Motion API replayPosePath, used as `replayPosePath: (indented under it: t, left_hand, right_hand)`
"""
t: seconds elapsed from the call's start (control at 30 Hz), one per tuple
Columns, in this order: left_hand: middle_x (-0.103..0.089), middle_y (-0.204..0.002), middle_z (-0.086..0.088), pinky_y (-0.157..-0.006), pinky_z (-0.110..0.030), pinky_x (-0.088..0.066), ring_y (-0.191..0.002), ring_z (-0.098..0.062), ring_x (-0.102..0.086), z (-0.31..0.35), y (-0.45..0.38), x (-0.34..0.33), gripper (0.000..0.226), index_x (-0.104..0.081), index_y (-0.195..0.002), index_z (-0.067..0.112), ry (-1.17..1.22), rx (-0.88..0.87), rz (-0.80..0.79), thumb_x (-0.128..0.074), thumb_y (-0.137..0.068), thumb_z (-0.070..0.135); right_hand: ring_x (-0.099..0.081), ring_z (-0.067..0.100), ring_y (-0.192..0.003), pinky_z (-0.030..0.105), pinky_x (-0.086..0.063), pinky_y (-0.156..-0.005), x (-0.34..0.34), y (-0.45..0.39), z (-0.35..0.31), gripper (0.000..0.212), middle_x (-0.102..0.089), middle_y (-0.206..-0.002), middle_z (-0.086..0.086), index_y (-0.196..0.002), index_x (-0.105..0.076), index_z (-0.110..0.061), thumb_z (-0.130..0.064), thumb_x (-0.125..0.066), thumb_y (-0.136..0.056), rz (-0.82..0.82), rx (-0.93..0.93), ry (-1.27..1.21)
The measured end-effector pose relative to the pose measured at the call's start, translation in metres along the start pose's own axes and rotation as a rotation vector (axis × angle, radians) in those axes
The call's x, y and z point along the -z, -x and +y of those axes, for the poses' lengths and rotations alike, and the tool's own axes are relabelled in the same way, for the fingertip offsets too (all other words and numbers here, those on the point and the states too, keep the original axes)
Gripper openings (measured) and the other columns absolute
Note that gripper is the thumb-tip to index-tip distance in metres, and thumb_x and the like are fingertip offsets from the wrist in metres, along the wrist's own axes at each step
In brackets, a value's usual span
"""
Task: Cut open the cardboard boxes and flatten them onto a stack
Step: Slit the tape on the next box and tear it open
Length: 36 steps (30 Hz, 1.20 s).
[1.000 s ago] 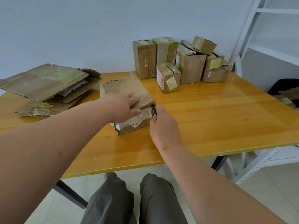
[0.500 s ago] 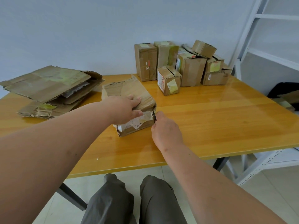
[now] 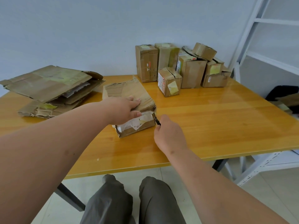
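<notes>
Box: worn brown cardboard box (image 3: 129,101) with torn white label, lying mid yellow wooden counter (image 3: 218,120).
Left grip: left hand (image 3: 124,110) pressing flat on the box's top, fingers straight.
Right grip: right hand (image 3: 168,135) curled round small black cutter (image 3: 157,122), tip at the box's near right corner.
Stack: flattened brown cardboard stack (image 3: 50,88), far left.
Uncut: cluster of sealed brown boxes (image 3: 181,67) by the wall.
</notes>
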<state>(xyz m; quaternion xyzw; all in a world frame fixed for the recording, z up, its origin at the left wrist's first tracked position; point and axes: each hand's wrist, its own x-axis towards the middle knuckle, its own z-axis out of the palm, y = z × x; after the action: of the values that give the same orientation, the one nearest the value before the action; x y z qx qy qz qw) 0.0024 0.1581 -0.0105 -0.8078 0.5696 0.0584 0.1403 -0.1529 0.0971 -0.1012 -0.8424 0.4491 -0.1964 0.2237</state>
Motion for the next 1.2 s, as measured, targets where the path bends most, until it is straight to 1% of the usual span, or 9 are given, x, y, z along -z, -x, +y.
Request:
replayPosePath:
  t: [0.3,0.4,0.47,0.53,0.6,0.7,0.77,1.0,1.2]
  left_hand:
    - [-0.004,-0.164,0.013,-0.114,-0.04,-0.029,-0.145,-0.023,-0.028,-0.014,0.003,0.004,0.06,-0.004,-0.154,0.043,0.103,-0.063,-0.029,-0.036,-0.104,0.042]
    - [-0.025,-0.16,0.011,-0.107,-0.037,-0.041,-0.132,-0.021,-0.045,-0.047,0.016,0.005,0.079,-0.015,-0.14,0.069,0.253,-0.049,-0.099,-0.043,-0.1,0.006]
    - [-0.044,-0.148,0.006,-0.105,-0.041,-0.045,-0.123,-0.021,-0.053,-0.066,0.025,0.007,0.082,-0.035,-0.125,0.076,0.327,0.021,-0.074,-0.04,-0.097,-0.001]
    - [-0.049,-0.144,0.013,-0.111,-0.038,-0.037,-0.13,-0.016,-0.047,-0.075,0.027,0.007,0.054,-0.058,-0.119,0.059,0.493,0.048,-0.012,-0.047,-0.1,0.01]
    - [-0.053,-0.138,0.011,-0.11,-0.039,-0.035,-0.129,-0.017,-0.047,-0.068,0.025,0.007,0.023,-0.062,-0.119,0.04,0.565,0.07,0.034,-0.054,-0.098,0.035]
    - [-0.041,-0.148,0.001,-0.106,-0.043,-0.04,-0.13,-0.025,-0.045,-0.044,0.014,0.001,0.079,-0.034,-0.148,0.03,0.394,0.126,0.058,-0.048,-0.084,0.074]
    - [-0.026,-0.156,0.0,-0.107,-0.044,-0.039,-0.136,-0.03,-0.039,-0.034,0.006,-0.001,0.085,-0.022,-0.153,0.037,0.293,0.137,0.07,-0.047,-0.082,0.077]
    - [-0.035,-0.151,0.014,-0.114,-0.036,-0.027,-0.135,-0.016,-0.035,-0.063,0.013,0.004,0.061,-0.048,-0.14,0.045,0.641,0.033,-0.025,-0.066,-0.088,0.019]
    - [-0.036,-0.151,0.014,-0.111,-0.035,-0.023,-0.132,-0.014,-0.035,-0.063,0.01,-0.001,0.06,-0.053,-0.137,0.044,0.765,0.034,-0.019,-0.064,-0.089,0.009]
  right_hand:
    - [-0.051,0.02,-0.065,0.035,-0.037,-0.052,0.01,-0.004,0.005,0.009,-0.056,-0.078,0.004,-0.088,-0.045,-0.017,-0.018,-0.044,-0.097,-0.141,0.04,-0.016]
    - [-0.05,0.02,-0.062,0.04,-0.04,-0.054,0.018,-0.002,0.015,0.007,-0.06,-0.077,0.006,-0.093,-0.049,-0.016,-0.019,-0.044,-0.097,-0.152,0.145,-0.068]
    - [-0.048,0.018,-0.059,0.036,-0.037,-0.053,0.021,-0.003,0.023,0.007,-0.058,-0.074,0.003,-0.098,-0.048,-0.016,-0.021,-0.043,-0.1,-0.118,0.208,-0.055]
    - [-0.048,0.016,-0.06,0.034,-0.034,-0.051,0.019,-0.008,0.027,0.009,-0.054,-0.072,-0.001,-0.106,-0.047,-0.019,-0.024,-0.039,-0.103,-0.082,0.221,-0.026]
    - [-0.05,0.016,-0.064,0.033,-0.034,-0.053,0.014,-0.014,0.026,0.014,-0.053,-0.075,-0.005,-0.112,-0.048,-0.022,-0.025,-0.036,-0.105,-0.06,0.238,0.001]
    - [-0.052,0.017,-0.075,0.035,-0.041,-0.063,0.004,-0.017,0.013,0.018,-0.054,-0.084,-0.006,-0.113,-0.052,-0.021,-0.023,-0.037,-0.104,-0.049,0.324,0.024]
    - [-0.054,0.019,-0.081,0.039,-0.046,-0.071,0.0,-0.018,0.009,0.017,-0.059,-0.09,-0.003,-0.111,-0.057,-0.018,-0.021,-0.042,-0.102,-0.015,0.395,0.024]
    - [-0.055,0.016,-0.074,0.039,-0.047,-0.068,-0.013,-0.02,0.004,0.01,-0.061,-0.082,-0.006,-0.1,-0.066,-0.016,-0.019,-0.057,-0.095,0.1,0.554,0.007]
    - [-0.058,0.021,-0.077,0.038,-0.045,-0.071,-0.031,-0.016,-0.012,0.007,-0.064,-0.083,-0.002,-0.095,-0.068,-0.019,-0.019,-0.064,-0.089,0.187,0.647,0.055]
